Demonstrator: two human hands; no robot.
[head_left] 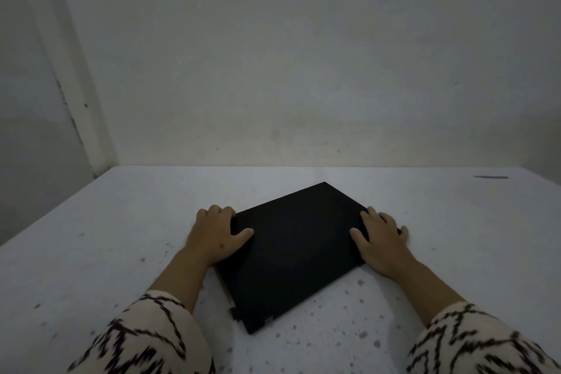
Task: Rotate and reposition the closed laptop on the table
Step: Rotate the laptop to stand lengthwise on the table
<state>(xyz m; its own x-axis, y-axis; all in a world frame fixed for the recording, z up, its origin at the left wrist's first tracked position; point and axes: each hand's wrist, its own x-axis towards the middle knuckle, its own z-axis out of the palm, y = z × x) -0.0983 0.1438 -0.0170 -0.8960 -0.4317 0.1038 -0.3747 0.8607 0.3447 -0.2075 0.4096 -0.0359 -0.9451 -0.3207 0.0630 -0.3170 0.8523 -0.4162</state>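
Observation:
A closed black laptop [299,255] lies flat on the white speckled table [106,252], turned at an angle so that one corner points toward me and another toward the wall. My left hand [217,232] grips its left corner, thumb on the lid and fingers curled over the edge. My right hand [381,237] holds the right corner the same way, thumb on top, fingers wrapped around the far edge. Both forearms wear cream sleeves with a dark pattern.
A plain pale wall [303,55] rises right behind the table's far edge. The table's left edge [54,209] runs diagonally beside a side wall. A thin dark mark or object [491,177] lies at the far right of the table.

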